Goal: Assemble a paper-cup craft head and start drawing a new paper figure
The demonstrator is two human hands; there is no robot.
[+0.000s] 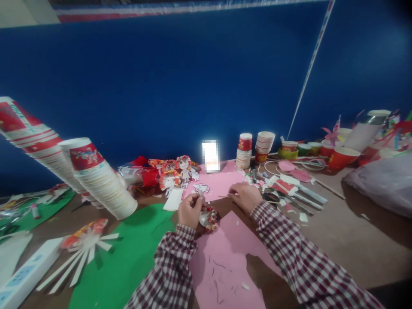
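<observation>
My left hand [189, 211] is closed in a pinch at the upper edge of a small paper cutout [211, 219] with a red, yellow and white patterned rim. Part of the cutout is hidden behind the fingers. To its right, my right hand [246, 197] is low over the table with thumb and fingers drawn together; a thin sliver shows at the fingertips, too small to name. Beyond both hands a white cutout [201, 188] lies on a pink sheet [222, 182]. Another pink sheet [231, 257], with a piece cut out, lies beneath my forearms.
Tall stacks of paper cups [103, 184] lean at left beside green paper [128, 249] and a cut-open cup [85, 240]. Paper figures [184, 171] stand behind. A bright, blurred-out screen [211, 156] faces me. Markers and scraps [289, 193] clutter the right, near a plastic bag [383, 184].
</observation>
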